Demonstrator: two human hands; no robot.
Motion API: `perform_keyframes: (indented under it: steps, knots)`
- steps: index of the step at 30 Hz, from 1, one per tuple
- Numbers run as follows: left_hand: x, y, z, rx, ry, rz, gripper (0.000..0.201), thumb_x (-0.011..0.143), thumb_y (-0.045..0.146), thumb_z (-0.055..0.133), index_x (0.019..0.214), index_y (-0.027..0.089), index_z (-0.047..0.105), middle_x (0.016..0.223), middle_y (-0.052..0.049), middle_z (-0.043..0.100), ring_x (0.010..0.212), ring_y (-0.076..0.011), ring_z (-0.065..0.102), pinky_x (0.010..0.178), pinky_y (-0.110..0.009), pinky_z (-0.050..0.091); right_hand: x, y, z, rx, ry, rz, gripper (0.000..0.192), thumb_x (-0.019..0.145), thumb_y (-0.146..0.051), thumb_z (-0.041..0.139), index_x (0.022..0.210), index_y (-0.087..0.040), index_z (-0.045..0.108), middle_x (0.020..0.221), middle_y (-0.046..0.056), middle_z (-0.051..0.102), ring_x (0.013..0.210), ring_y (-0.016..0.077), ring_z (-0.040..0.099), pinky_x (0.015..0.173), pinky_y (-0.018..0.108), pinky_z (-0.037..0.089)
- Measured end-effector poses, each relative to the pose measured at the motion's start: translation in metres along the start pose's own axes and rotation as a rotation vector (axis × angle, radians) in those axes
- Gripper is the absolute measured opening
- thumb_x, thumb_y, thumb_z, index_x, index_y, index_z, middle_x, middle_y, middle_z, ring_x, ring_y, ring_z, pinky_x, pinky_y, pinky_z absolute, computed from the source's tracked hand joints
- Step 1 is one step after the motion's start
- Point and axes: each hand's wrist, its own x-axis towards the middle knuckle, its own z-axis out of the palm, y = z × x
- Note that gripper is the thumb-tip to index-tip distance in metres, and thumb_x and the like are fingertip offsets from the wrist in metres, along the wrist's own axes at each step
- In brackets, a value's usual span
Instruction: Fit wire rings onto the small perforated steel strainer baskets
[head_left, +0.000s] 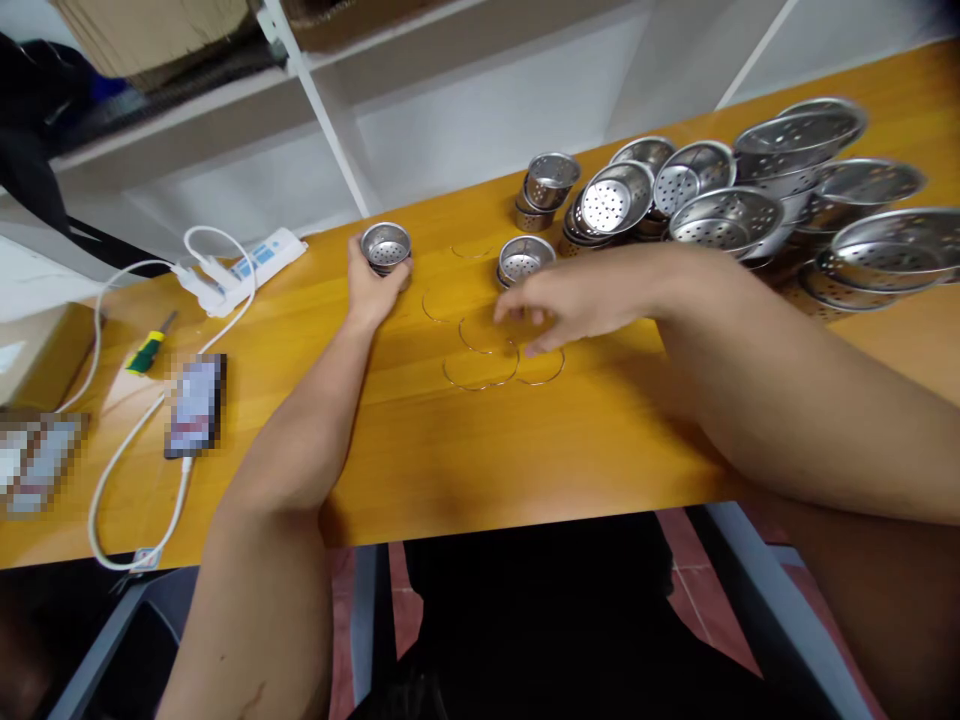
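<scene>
Currently our left hand [373,290] grips a small strainer cup [385,246]. Our right hand [570,305], fingers spread loosely, hovers nearer the wire rings [480,350] lying flat between both hands.

Bare tabletop [420,450] lies open near the front edge; stacked strainer bowls [757,200] crowd the right, cable [135,440] the left.

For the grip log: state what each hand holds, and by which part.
The left hand grips a small perforated steel cup around its side wall. The right hand holds nothing, its fingertips over thin wire rings on the table.
</scene>
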Motion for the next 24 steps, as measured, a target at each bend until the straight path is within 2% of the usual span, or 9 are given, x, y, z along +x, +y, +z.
perform_keyframes:
  steps: [2, 4, 7, 11, 16, 19, 21, 24]
  knots:
    - [-0.002, 0.010, 0.003, -0.002, 0.054, -0.044, 0.076, 0.078, 0.029, 0.105, 0.139, 0.034, 0.061, 0.133, -0.006, 0.084, 0.126, -0.0289, 0.086, 0.124, -0.052, 0.074, 0.006, -0.013, 0.004, -0.161, -0.194, 0.008, 0.032, 0.103, -0.020, 0.093, 0.134, -0.019, 0.086, 0.106, 0.004, 0.083, 0.084, 0.0229, 0.069, 0.075, 0.038, 0.045]
    - [-0.003, 0.017, 0.005, 0.021, 0.090, -0.056, 0.077, 0.073, 0.024, 0.105, 0.137, 0.033, 0.063, 0.132, -0.006, 0.087, 0.123, -0.0284, 0.088, 0.121, -0.049, 0.076, 0.011, -0.026, 0.009, -0.206, -0.248, 0.018, 0.016, 0.102, -0.014, 0.089, 0.117, -0.020, 0.085, 0.096, 0.001, 0.079, 0.077, 0.0202, 0.063, 0.072, 0.038, 0.038]
    - [-0.001, 0.017, 0.007, 0.056, 0.106, -0.041, 0.075, 0.073, 0.025, 0.107, 0.136, 0.031, 0.066, 0.136, -0.008, 0.087, 0.128, -0.0298, 0.089, 0.125, -0.050, 0.074, 0.016, -0.040, 0.017, -0.223, -0.257, 0.026, 0.014, 0.101, -0.007, 0.081, 0.102, -0.020, 0.084, 0.087, 0.002, 0.076, 0.073, 0.0205, 0.060, 0.072, 0.040, 0.036]
    - [-0.001, 0.009, 0.009, 0.092, 0.111, -0.048, 0.075, 0.075, 0.033, 0.112, 0.136, 0.027, 0.068, 0.134, -0.008, 0.087, 0.129, -0.0309, 0.089, 0.127, -0.052, 0.073, 0.017, -0.050, 0.027, -0.302, -0.223, 0.054, 0.018, 0.104, -0.005, 0.075, 0.104, -0.019, 0.086, 0.085, 0.006, 0.077, 0.070, 0.0222, 0.059, 0.070, 0.041, 0.038]
    - [-0.001, 0.003, 0.008, 0.058, 0.103, -0.045, 0.077, 0.075, 0.031, 0.112, 0.138, 0.028, 0.067, 0.133, -0.007, 0.088, 0.123, -0.0280, 0.089, 0.122, -0.048, 0.074, 0.021, -0.060, 0.038, -0.362, -0.085, 0.071, 0.033, 0.108, -0.004, 0.071, 0.131, -0.017, 0.091, 0.111, 0.020, 0.091, 0.084, 0.0313, 0.078, 0.071, 0.044, 0.045]
    - [-0.002, 0.004, 0.007, 0.059, 0.108, -0.036, 0.077, 0.075, 0.031, 0.112, 0.137, 0.029, 0.066, 0.133, -0.007, 0.087, 0.124, -0.0279, 0.089, 0.122, -0.048, 0.074, 0.027, -0.058, 0.041, -0.375, -0.031, 0.040, 0.032, 0.105, -0.003, 0.074, 0.124, -0.019, 0.094, 0.111, 0.021, 0.092, 0.092, 0.0370, 0.084, 0.077, 0.047, 0.050]
    - [-0.003, 0.005, 0.007, 0.068, 0.110, -0.038, 0.078, 0.074, 0.032, 0.112, 0.136, 0.029, 0.066, 0.132, -0.006, 0.087, 0.125, -0.0288, 0.089, 0.124, -0.049, 0.073, 0.032, -0.054, 0.042, -0.376, -0.001, 0.022, 0.026, 0.104, -0.003, 0.079, 0.118, -0.020, 0.094, 0.109, 0.020, 0.092, 0.093, 0.0377, 0.084, 0.078, 0.048, 0.049]
    - [-0.004, 0.006, 0.007, 0.074, 0.107, -0.044, 0.079, 0.072, 0.033, 0.113, 0.134, 0.029, 0.065, 0.131, -0.006, 0.086, 0.122, -0.0290, 0.088, 0.125, -0.051, 0.073, 0.038, -0.049, 0.041, -0.401, 0.016, 0.001, 0.020, 0.103, -0.005, 0.086, 0.117, -0.017, 0.093, 0.112, 0.022, 0.092, 0.092, 0.0370, 0.084, 0.075, 0.047, 0.046]
